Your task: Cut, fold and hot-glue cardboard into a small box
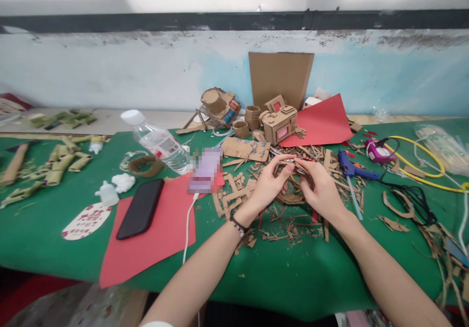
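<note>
Both hands meet over a pile of cardboard scraps on the green table. My left hand [271, 183] has its fingers closed round the left side of a ring-shaped cardboard piece [291, 198]. On the other side, my right hand [318, 185] is curled with its fingertips close to those of my left hand, closed on the same ring. Something thin, red and shiny shows between the fingertips, too small to make out. Beneath and around the hands lie shredded cardboard bits [289, 229]. Part of the ring is hidden by the fingers.
Behind the hands stand a cardboard camera model [280, 124] and a cardboard sheet [280, 77]. A blue glue gun [353, 167] lies to the right, near a yellow cable [436, 157]. On the left are a black phone [141, 209], a water bottle [159, 143] and red paper [164, 229].
</note>
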Demonstrator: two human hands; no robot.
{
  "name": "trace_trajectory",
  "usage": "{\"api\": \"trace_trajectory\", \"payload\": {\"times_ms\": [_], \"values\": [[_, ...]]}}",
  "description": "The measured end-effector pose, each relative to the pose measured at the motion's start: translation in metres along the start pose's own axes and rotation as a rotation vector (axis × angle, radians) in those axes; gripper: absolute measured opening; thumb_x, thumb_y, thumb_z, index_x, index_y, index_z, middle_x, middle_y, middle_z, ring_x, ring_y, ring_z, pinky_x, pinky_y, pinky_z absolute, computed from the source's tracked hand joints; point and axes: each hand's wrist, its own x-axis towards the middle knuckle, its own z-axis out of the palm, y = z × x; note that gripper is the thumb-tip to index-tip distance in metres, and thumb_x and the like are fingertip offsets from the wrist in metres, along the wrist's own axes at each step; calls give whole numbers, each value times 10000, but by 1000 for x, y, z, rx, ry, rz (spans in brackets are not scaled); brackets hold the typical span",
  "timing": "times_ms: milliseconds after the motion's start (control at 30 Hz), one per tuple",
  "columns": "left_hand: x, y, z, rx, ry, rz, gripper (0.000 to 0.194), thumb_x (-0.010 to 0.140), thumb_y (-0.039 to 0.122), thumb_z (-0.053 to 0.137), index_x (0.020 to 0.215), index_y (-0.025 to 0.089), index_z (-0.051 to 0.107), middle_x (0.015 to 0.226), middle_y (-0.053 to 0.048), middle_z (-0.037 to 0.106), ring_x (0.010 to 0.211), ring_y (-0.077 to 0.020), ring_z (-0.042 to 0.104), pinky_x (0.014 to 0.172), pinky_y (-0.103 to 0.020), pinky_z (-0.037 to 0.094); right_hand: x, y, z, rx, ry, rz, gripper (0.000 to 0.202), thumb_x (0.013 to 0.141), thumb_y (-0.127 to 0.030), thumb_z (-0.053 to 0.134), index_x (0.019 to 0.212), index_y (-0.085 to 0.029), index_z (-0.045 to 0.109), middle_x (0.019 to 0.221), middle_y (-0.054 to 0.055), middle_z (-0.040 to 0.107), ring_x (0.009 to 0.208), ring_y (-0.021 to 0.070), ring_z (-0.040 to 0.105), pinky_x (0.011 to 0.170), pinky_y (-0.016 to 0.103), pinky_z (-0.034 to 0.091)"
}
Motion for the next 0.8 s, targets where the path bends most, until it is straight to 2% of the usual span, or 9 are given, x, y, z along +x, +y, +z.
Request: {"api": "trace_trajectory", "payload": {"times_ms": [133, 233, 500, 800], "values": [[1, 4, 2, -47, 48, -11, 565, 906, 602, 827, 1297, 213, 709, 862, -15, 707, 501, -83, 540, 451, -233, 538, 0, -2, 1, 12, -4, 13, 592, 990, -90, 538, 1546, -290, 564, 1441, 137, 638, 1369, 316, 624, 1172, 559, 546], [0, 7, 3, -88, 64, -36, 578, 858, 570, 883, 1262, 193, 712, 976, -45, 751, 533, -78, 567, 469, -231, 553, -1, -3, 2, 17, -6, 24, 611, 995, -102, 544, 1568, -312, 553, 1447, 135, 597, 1365, 316, 622, 1165, 554, 555], [-1, 9, 6, -110, 108, -34, 552, 833, 522, 910, 1228, 193, 710, 1007, -48, 762, 570, -83, 586, 483, -218, 549, -2, -4, 4, 10, -23, 23, 648, 1018, -137, 545, 1627, -354, 495, 1476, 129, 570, 1406, 325, 600, 1198, 575, 542], [1, 1, 3, -78, 132, -10, 550, 841, 526, 897, 1247, 203, 713, 1004, -37, 748, 569, -71, 550, 469, -195, 515, 0, -6, 3, 7, -97, 11, 624, 1076, -235, 548, 1677, -338, 414, 1550, 141, 560, 1464, 328, 572, 1208, 575, 544]]}}
